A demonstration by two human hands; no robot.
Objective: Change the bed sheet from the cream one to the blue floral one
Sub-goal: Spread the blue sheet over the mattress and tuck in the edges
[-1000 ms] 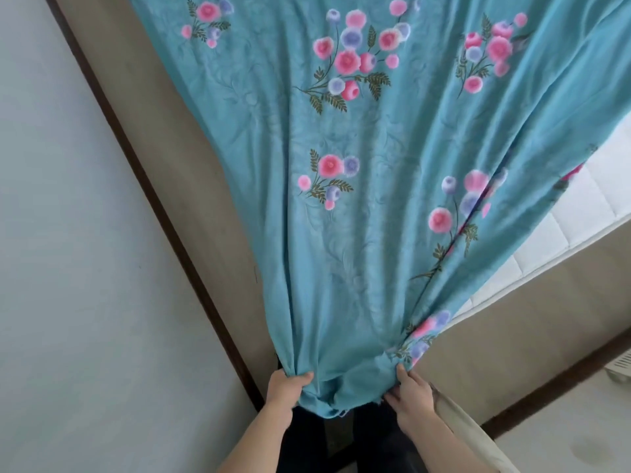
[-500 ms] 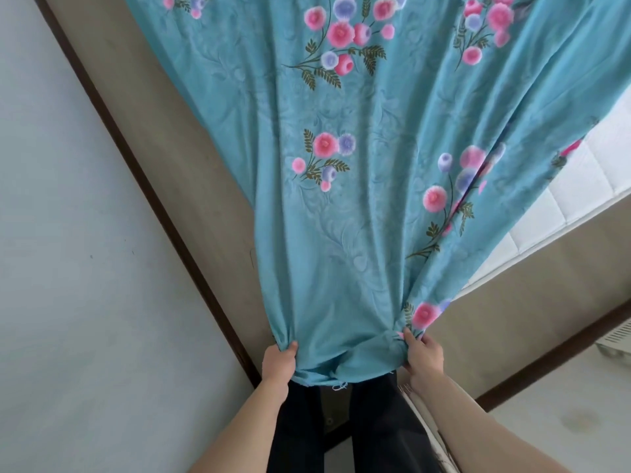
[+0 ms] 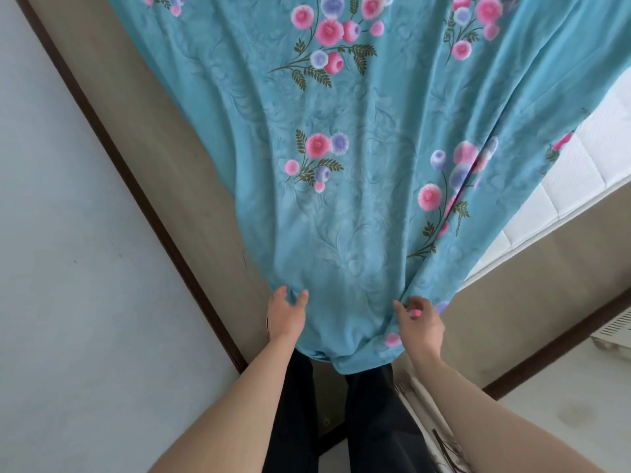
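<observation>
**Blue sheet gathered at the near edge, both hands on it**

From my seat I look down on the blue sheet (image 3: 358,206), spread up and away across the mattress (image 3: 580,186), its near end drawn into a narrow bunch that hangs over the bed frame (image 3: 164,158) toward my legs (image 3: 341,421).

My left hand (image 3: 285,315) is at the left side of that bunch. Thumb and fingers are spread and only lightly bent, their tips touching the cloth; I see no fold pinched between them, so I read it as released, resting on the sheet.

My right hand (image 3: 421,324) is at the right side of the bunch, where the cloth gathers into deep folds. Its fingers curl around a fold, and a pink flower of the print shows between them: it is grasping the sheet.

To the right of the sheet a strip of white quilted mattress lies bare. Below that is the beige frame with its dark trim. A piece of pale cloth (image 3: 430,421) lies near my right forearm, below the sheet; I cannot tell what it is.
</observation>
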